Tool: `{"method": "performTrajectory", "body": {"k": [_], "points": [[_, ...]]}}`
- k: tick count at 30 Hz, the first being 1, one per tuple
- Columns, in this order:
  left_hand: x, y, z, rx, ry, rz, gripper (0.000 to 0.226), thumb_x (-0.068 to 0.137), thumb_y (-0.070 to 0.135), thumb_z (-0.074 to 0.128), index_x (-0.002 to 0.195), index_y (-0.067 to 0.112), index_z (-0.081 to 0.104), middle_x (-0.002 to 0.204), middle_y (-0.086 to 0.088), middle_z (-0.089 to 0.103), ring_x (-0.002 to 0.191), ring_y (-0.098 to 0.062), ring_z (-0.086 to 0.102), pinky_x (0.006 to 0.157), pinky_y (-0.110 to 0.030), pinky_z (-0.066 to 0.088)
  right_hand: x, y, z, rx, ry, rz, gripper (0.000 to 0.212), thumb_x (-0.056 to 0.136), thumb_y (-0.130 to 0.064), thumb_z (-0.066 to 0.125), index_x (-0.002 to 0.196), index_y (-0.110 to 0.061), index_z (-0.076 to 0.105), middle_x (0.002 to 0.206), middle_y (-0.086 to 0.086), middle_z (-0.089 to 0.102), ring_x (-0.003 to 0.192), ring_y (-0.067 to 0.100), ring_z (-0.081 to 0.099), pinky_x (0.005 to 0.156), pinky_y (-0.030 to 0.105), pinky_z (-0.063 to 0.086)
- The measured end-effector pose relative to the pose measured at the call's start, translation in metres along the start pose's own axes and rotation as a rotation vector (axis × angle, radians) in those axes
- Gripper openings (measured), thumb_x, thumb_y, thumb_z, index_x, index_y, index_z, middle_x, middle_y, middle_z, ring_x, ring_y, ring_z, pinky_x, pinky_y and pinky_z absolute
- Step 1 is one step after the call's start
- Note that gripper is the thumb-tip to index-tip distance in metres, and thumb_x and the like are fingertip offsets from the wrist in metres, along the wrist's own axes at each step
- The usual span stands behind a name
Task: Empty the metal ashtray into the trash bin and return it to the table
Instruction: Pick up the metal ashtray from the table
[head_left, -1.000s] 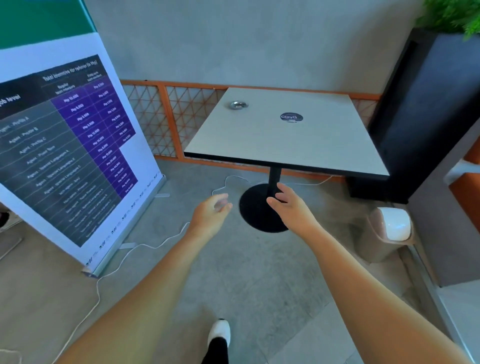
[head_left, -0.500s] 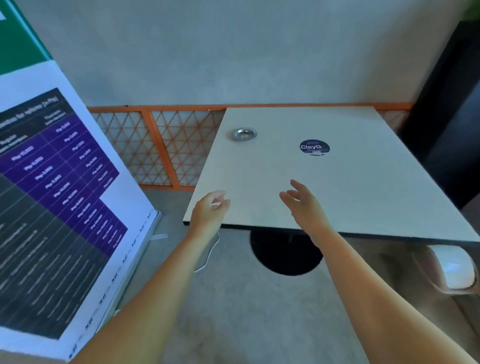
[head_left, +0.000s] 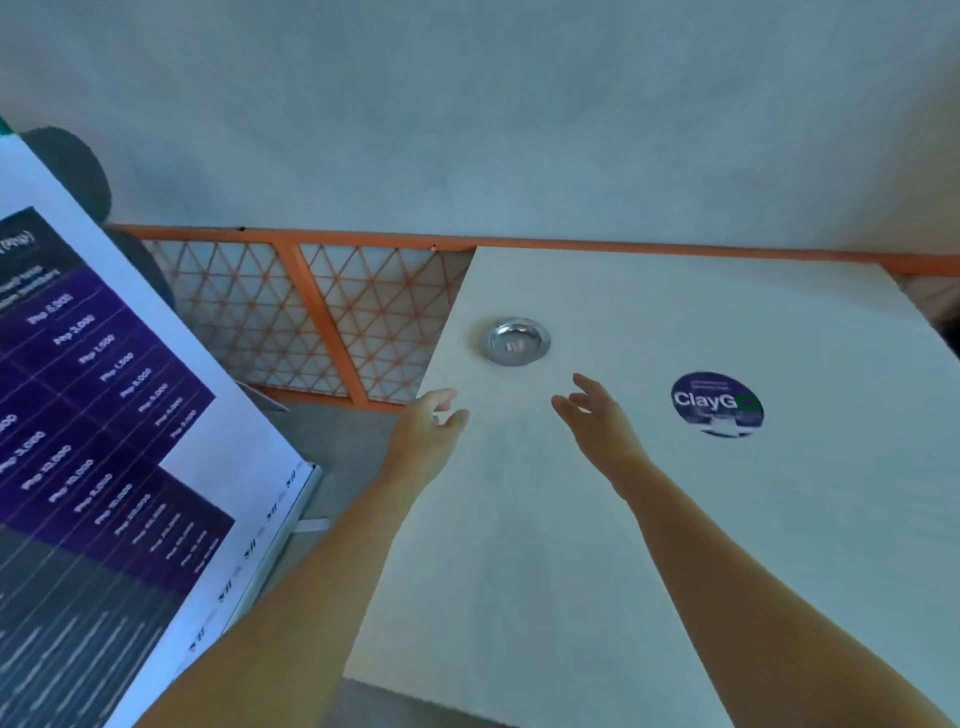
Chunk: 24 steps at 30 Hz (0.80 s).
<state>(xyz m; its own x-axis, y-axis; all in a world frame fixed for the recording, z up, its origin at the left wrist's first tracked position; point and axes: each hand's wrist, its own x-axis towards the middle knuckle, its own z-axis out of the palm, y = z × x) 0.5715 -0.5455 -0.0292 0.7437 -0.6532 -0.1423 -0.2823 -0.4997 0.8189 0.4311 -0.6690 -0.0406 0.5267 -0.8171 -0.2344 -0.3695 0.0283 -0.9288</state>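
Observation:
A small round metal ashtray (head_left: 515, 341) rests on the white square table (head_left: 649, 519), near its far left corner. My left hand (head_left: 428, 434) hovers over the table's left edge, a little short and left of the ashtray, fingers loosely apart and holding nothing. My right hand (head_left: 597, 415) reaches over the tabletop just short and right of the ashtray, fingers spread, empty. Neither hand touches the ashtray. No trash bin shows in this view.
A round dark sticker (head_left: 717, 404) lies on the table to the right. A tall printed banner stand (head_left: 104, 441) leans close on the left. An orange lattice railing (head_left: 322, 317) and a grey wall run behind the table.
I have come closer, so the table fills the view and the bin and table base have dropped out of sight. Both hands have advanced over the tabletop toward the ashtray.

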Motion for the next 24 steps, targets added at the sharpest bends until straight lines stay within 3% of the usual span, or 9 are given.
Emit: {"method": "performTrajectory", "body": {"k": [7,12,20,24], "points": [[0.099,0.018,0.035,0.047,-0.082,-0.022,0.042,0.088,0.022,0.052,0.129,0.011,0.049,0.136,-0.009,0.053,0.121,-0.023,0.05,0.1,-0.032,0.038,0.092,-0.003,0.006,-0.052,-0.012,0.046,0.055,0.09,-0.031,0.052,0.139,-0.018,0.031,0.14,0.012,0.045,0.127,0.024,0.045,0.098,0.031,0.037],[0.159,0.022,0.051,0.066,-0.119,-0.032,0.042,0.088,0.023,0.053,0.128,0.01,0.049,0.136,-0.01,0.053,0.123,-0.023,0.049,0.088,-0.024,0.035,0.139,-0.001,0.013,-0.071,-0.02,0.085,0.057,0.09,-0.031,0.052,0.14,-0.016,0.03,0.141,0.013,0.044,0.126,0.025,0.045,0.104,0.038,0.038],[0.229,0.007,0.062,0.125,-0.17,-0.083,0.045,0.088,0.019,0.052,0.131,0.007,0.045,0.139,-0.012,0.05,0.127,-0.024,0.046,0.097,-0.028,0.037,0.2,0.01,0.036,-0.101,-0.003,0.178,0.056,0.09,-0.03,0.051,0.14,-0.015,0.029,0.142,0.013,0.041,0.127,0.028,0.042,0.101,0.037,0.037],[0.251,-0.004,0.073,0.147,-0.209,-0.105,0.045,0.088,0.02,0.05,0.13,0.005,0.045,0.136,-0.014,0.051,0.123,-0.028,0.047,0.088,-0.03,0.038,0.217,0.015,0.044,-0.125,0.035,0.216,0.057,0.089,-0.028,0.053,0.14,-0.014,0.029,0.142,0.012,0.04,0.124,0.028,0.046,0.1,0.037,0.04]]}}
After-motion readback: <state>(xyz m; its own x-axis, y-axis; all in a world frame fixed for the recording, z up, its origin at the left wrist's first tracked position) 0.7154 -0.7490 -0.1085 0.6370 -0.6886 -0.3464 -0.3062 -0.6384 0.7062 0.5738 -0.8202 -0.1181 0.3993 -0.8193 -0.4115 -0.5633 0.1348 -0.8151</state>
